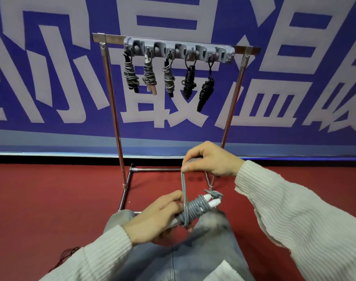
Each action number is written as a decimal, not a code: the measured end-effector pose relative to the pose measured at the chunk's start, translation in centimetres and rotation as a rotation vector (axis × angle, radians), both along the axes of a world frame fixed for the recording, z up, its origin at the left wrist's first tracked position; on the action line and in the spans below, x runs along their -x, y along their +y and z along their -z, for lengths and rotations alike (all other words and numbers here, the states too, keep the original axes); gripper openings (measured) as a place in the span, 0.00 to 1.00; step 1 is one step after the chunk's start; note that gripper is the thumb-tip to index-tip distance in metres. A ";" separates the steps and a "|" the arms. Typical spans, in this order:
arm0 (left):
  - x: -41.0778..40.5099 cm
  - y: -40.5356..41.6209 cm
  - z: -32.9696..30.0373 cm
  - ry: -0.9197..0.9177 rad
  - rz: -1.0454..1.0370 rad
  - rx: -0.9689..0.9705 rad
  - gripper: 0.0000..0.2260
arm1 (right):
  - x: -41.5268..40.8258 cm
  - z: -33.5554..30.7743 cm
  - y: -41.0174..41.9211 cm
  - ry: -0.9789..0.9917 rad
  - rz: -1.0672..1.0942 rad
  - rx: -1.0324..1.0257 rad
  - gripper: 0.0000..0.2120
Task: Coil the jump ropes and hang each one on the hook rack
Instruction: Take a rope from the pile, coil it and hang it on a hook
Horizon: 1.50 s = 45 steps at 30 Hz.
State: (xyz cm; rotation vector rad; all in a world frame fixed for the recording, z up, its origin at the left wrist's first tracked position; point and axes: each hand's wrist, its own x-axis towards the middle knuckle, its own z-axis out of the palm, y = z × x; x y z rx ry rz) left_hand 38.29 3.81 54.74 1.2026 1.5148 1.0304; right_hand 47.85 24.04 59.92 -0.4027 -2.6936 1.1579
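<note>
My left hand (155, 219) grips a coiled grey jump rope (195, 207) with white handles over my lap. Grey cord is wound tightly round the handles. My right hand (210, 159) pinches a loop of the same cord and holds it up above the bundle. Ahead stands a grey hook rack (179, 50) on a metal frame (112, 94). Several coiled ropes hang from its hooks: three grey ones (148, 75) on the left and two black ones (190, 81) on the right.
The frame's base bars (155, 169) rest on red carpet (51, 199) just beyond my knees. A blue banner with large white characters (51, 78) covers the wall behind. A thin dark red cord (65, 255) lies on the carpet at lower left.
</note>
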 end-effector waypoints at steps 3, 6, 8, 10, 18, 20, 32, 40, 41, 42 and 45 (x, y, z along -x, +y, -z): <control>-0.4 -0.2 0.5 0.039 0.035 -0.120 0.19 | 0.2 2.1 -0.2 -0.060 -0.029 0.116 0.08; 0.5 -0.1 1.2 0.085 -0.045 -0.163 0.20 | -0.3 3.5 -0.7 -0.022 0.019 0.264 0.04; 2.0 0.0 0.7 0.217 -0.241 -0.192 0.24 | -0.9 4.7 -0.6 0.002 0.092 0.317 0.09; 2.8 0.0 -0.1 0.124 -0.341 -0.236 0.25 | -1.4 6.1 -1.2 0.009 0.143 0.452 0.16; 4.5 2.9 0.9 -0.252 -0.613 -0.222 0.15 | -2.1 7.3 -4.7 -0.067 0.029 0.260 0.06; 5.0 3.0 1.5 -0.249 -0.634 -0.189 0.13 | -2.3 6.3 -3.7 -0.183 0.057 0.010 0.10; 6.6 3.3 1.8 -0.725 -0.587 -0.156 0.18 | -2.8 5.8 -1.7 -0.102 0.204 0.067 0.03; 7.9 2.4 1.2 -1.162 -0.472 -0.284 0.17 | -3.2 5.1 0.6 -0.004 0.267 0.196 0.12; 8.1 2.3 0.9 -1.190 -0.465 -0.327 0.17 | -3.3 5.0 0.5 0.015 0.258 0.260 0.12; 8.3 2.3 0.7 -1.199 -0.476 -0.356 0.17 | -3.5 5.0 0.3 0.012 0.239 0.275 0.12; 8.7 2.9 1.2 -1.158 -0.564 -0.371 0.15 | -3.7 4.4 -0.3 -0.015 0.159 0.108 0.12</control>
